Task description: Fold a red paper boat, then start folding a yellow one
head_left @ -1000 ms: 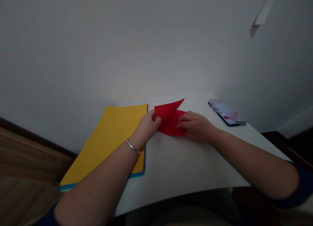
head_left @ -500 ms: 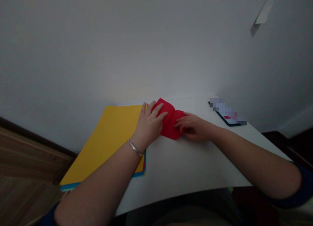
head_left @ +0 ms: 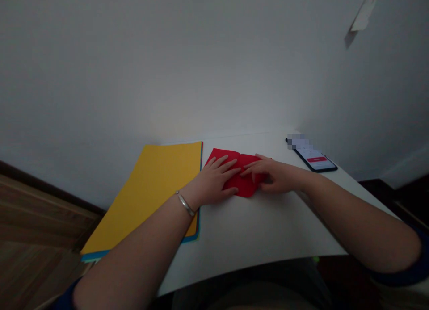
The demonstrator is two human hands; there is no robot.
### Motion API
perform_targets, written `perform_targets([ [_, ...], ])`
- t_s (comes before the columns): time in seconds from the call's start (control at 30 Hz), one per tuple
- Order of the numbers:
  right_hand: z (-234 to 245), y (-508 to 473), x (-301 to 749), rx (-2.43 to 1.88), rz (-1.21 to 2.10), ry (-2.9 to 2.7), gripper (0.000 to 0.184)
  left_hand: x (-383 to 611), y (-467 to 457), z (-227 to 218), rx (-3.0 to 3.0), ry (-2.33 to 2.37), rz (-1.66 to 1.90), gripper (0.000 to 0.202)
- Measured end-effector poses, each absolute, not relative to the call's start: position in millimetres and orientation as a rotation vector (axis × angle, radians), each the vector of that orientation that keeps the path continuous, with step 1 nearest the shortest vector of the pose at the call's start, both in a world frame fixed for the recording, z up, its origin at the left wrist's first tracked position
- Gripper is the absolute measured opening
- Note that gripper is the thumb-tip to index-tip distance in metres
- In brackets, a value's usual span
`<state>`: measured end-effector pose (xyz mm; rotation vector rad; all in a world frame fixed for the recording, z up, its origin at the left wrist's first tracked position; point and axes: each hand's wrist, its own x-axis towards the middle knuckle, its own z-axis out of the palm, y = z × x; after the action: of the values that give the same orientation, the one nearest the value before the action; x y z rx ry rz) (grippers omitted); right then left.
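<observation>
A piece of red paper point(head_left: 246, 185) with a crease down its middle lies spread on the white table. My left hand point(head_left: 216, 180) rests on its left half, fingers stretched out and spread over the surface. On the right half lies my right hand point(head_left: 270, 173), its fingers apart and reaching in toward the crease. Parts of the paper's left and right sides are hidden beneath my hands. A silver bangle point(head_left: 185, 203) circles my left wrist.
Left of the red paper is a stack of coloured sheets, yellow on top point(head_left: 157, 185). A phone point(head_left: 311, 153) with a lit screen lies at the table's right edge. The white table point(head_left: 254, 234) meets a plain wall point(head_left: 214, 69) at the back.
The red paper has gone from partly raised to flatter and wider on the table. My left hand has come down and slightly right, flattening onto it; my right hand has shifted slightly right.
</observation>
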<state>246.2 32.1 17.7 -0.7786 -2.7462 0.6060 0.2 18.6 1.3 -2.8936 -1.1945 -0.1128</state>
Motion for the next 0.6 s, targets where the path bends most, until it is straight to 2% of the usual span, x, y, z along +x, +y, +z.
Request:
perform_targets([
  [0.1,18.9,31.8,247.5,-0.884,0.656,-2.711,0.041,-0.6,18.5,0.6,-2.92,-1.23,-0.111,0.065],
  [0.23,19.8,32.4,249.5,-0.937,0.673,-2.7,0.034,-1.2,18.1,0.9,-2.948,-1.29,-0.077,0.068],
  [0.33,18.7,34.0,251.5,-0.948,0.633,-2.679,0.032,-1.2,17.7,1.6,-2.966,-1.301,-0.062,0.078],
  [0.43,14.9,38.6,254.5,-0.955,0.545,-2.678,0.04,-1.6,18.0,0.9,-2.97,-1.303,-0.032,0.086],
  [0.6,8.2,49.3,258.0,-0.916,0.419,-2.715,0.035,-2.9,19.4,-2.7,-2.967,-1.275,-0.048,0.086],
])
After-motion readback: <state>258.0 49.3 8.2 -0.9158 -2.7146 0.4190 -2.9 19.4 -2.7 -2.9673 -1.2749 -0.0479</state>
